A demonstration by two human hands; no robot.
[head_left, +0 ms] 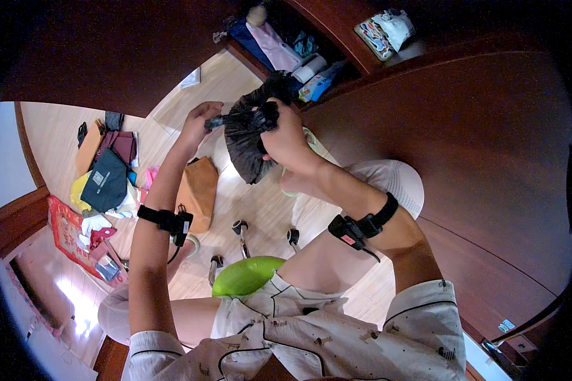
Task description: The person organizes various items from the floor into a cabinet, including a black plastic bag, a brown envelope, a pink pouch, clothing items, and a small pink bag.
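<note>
A black, crinkled bundle [246, 155], thin and gathered like a bag, hangs in front of me over the floor. My right hand [287, 136] is closed around its bunched upper part, with a dark knot-like lump beside the fingers. From there a narrow black strip runs left to my left hand [201, 124], whose fingers are closed on its end. Below and left of the bundle stands a tan bag [199, 193], apart from both hands. Beyond the bundle, an open cabinet compartment holds a pink cloth [274, 47] and other items.
On the left floor lies a pile with a dark green bag [108, 181], an orange case [90, 147] and a red printed bag [67, 228]. A green seat [248, 276] on casters is between my legs. Dark wood cabinet panels [464, 140] stand right; a phone [375, 39] rests on a ledge.
</note>
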